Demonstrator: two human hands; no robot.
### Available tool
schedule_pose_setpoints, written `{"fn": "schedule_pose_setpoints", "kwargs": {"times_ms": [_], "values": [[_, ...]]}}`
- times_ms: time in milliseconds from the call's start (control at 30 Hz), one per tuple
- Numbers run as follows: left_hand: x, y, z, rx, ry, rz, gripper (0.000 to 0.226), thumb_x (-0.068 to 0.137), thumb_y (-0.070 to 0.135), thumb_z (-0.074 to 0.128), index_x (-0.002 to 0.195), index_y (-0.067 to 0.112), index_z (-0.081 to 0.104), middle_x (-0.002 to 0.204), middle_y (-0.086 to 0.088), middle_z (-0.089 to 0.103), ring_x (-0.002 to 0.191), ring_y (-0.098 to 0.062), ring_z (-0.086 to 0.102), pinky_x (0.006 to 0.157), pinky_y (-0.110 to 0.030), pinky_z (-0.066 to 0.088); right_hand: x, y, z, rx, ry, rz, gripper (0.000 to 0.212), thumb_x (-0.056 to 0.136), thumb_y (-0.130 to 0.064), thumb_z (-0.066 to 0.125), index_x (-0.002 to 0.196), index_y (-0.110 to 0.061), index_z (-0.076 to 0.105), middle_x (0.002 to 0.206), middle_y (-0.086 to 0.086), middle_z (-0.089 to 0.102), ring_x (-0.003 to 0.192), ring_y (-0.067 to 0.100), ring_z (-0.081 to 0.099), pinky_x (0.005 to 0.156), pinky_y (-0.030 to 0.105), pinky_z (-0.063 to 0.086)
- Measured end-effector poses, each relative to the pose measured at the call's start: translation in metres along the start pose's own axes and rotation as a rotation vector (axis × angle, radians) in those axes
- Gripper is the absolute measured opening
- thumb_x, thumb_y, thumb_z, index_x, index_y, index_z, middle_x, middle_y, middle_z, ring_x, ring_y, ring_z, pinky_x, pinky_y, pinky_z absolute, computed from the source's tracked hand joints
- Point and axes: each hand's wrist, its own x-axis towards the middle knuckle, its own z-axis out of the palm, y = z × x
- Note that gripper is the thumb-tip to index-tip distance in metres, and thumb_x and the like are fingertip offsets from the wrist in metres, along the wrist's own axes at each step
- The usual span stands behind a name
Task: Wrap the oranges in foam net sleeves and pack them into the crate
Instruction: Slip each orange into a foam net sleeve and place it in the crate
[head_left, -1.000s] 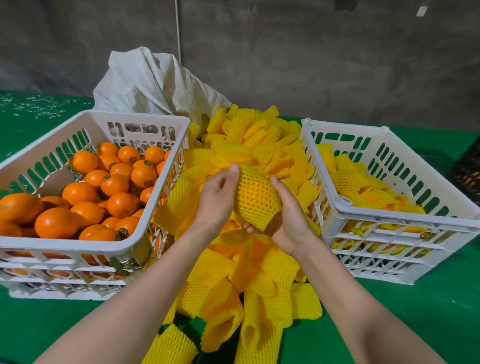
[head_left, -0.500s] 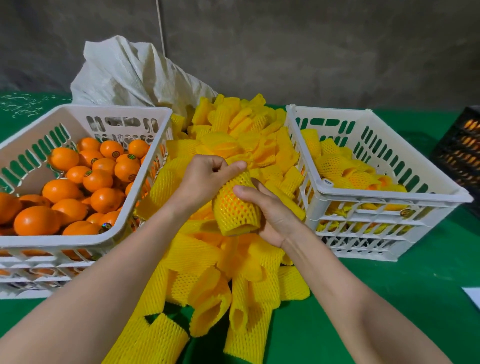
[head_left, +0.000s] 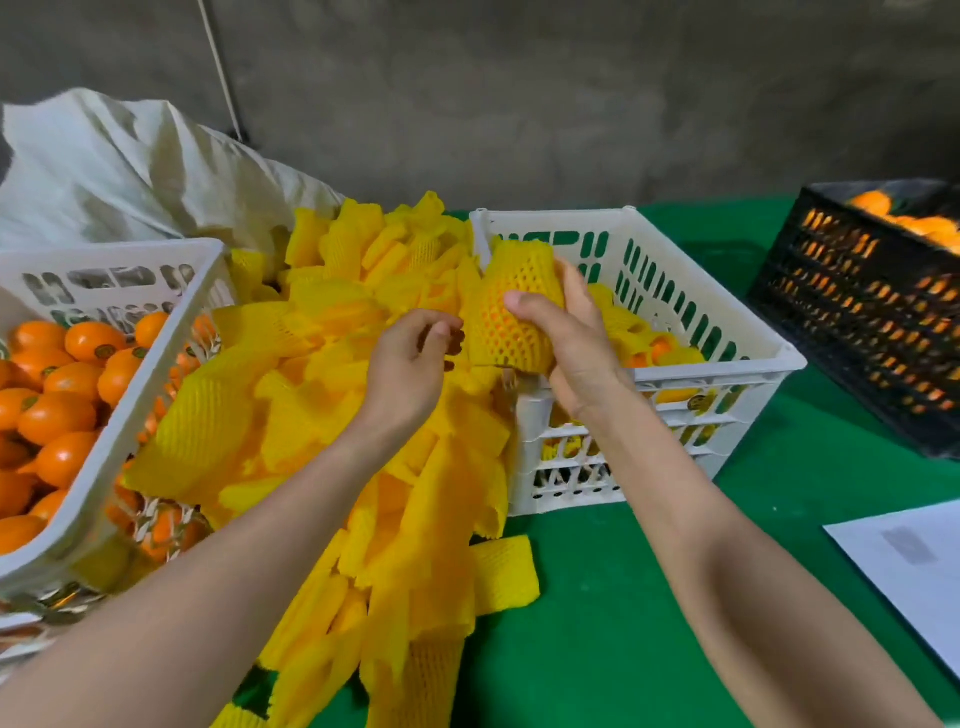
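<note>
Green surface (head_left: 613, 597) before a grey wall. At left we see the left crate (head_left: 104, 252), white and filled with bare oranges (head_left: 57, 421); at centre, a heap of yellow foam net sleeves (head_left: 322, 415); at right, the right crate (head_left: 561, 214), white, holding wrapped fruit. The right hand (head_left: 576, 348) holds a sleeved orange (head_left: 496, 327) above the near left corner of the right crate, fingers and thumb clamped round it. The left hand (head_left: 410, 369) hangs just beside it over the heap, fingers loosely curled, gripping nothing we can make out. A black crate (head_left: 852, 312) and a white sheet (head_left: 914, 571) lie further right.
</note>
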Motion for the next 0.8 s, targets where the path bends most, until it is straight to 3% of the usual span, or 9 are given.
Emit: {"fn": "schedule_pose_setpoints", "kwargs": {"times_ms": [67,167,233,333,433,567,633,800], "values": [[0.006,0.005,0.022,0.164,-0.110,0.169,0.019,0.096,0.002,0.047,0.100,0.002,0.066,0.092,-0.002,0.062,0.086,-0.016,0.059,0.073,-0.023,0.043,0.021,-0.005,-0.026,-0.257,0.186,-0.085,0.064,0.069,-0.027,0.077,0.121,-0.031,0.040,0.125,-0.002,0.051,0.113,0.019,0.052,0.089,0.038,0.049],[0.023,0.014,0.056,0.369,-0.276,0.323,0.022,0.094,-0.002,0.047,0.105,0.002,0.065,0.107,-0.011,0.064,0.099,-0.023,0.057,0.076,-0.020,0.039,0.053,-0.003,-0.064,-0.717,0.361,-0.121,0.065,0.070,-0.031,0.076,0.122,-0.025,0.037,0.121,-0.004,0.043,0.104,0.014,0.045,0.081,0.030,0.040],[0.032,0.015,0.076,0.479,-0.397,0.325,0.025,0.094,-0.001,0.046,0.112,0.003,0.064,0.113,-0.015,0.063,0.104,-0.027,0.056,0.080,-0.025,0.040,0.072,0.002,-0.086,-0.978,0.383,-0.095,0.065,0.071,-0.029,0.075,0.124,-0.023,0.038,0.127,0.003,0.043,0.099,0.019,0.048,0.080,0.033,0.042],[0.035,0.010,0.092,0.560,-0.459,0.225,0.032,0.093,-0.003,0.044,0.117,0.008,0.062,0.112,-0.013,0.063,0.104,-0.027,0.056,0.079,-0.028,0.041,0.094,0.009,-0.113,-1.264,0.382,0.018,0.066,0.075,-0.025,0.072,0.129,-0.023,0.036,0.135,0.012,0.031,0.110,0.037,0.049,0.083,0.039,0.042],[0.033,0.007,0.094,0.513,-0.460,0.180,0.029,0.095,-0.001,0.043,0.115,0.005,0.063,0.117,-0.013,0.061,0.106,-0.025,0.055,0.072,-0.020,0.037,0.111,0.014,-0.124,-1.390,0.324,0.148,0.068,0.082,-0.032,0.068,0.138,-0.021,0.030,0.144,0.018,0.021,0.123,0.045,0.038,0.096,0.046,0.038],[0.032,0.009,0.089,0.465,-0.425,0.192,0.023,0.094,-0.001,0.048,0.110,0.002,0.066,0.111,-0.013,0.062,0.092,-0.017,0.054,0.065,-0.011,0.030,0.119,0.023,-0.119,-1.461,0.286,0.149,0.069,0.089,-0.040,0.057,0.145,-0.021,0.021,0.152,0.017,0.016,0.138,0.043,0.015,0.111,0.058,0.014],[0.028,0.009,0.089,0.448,-0.396,0.194,0.021,0.094,0.000,0.050,0.107,0.001,0.066,0.111,-0.013,0.063,0.094,-0.018,0.055,0.069,-0.011,0.032,0.118,0.024,-0.118,-1.533,0.316,0.038,0.059,0.090,-0.037,0.054,0.141,-0.018,0.032,0.150,0.014,0.025,0.139,0.036,0.018,0.112,0.059,0.009],[0.011,0.010,0.075,0.378,-0.263,0.224,0.013,0.091,0.009,0.059,0.096,0.000,0.068,0.099,-0.015,0.061,0.097,-0.022,0.054,0.079,-0.020,0.041,0.103,0.016,-0.117,-1.444,0.299,-0.267,0.040,0.088,-0.028,0.057,0.126,-0.013,0.052,0.134,0.010,0.049,0.129,0.027,0.039,0.111,0.045,0.023]]}}
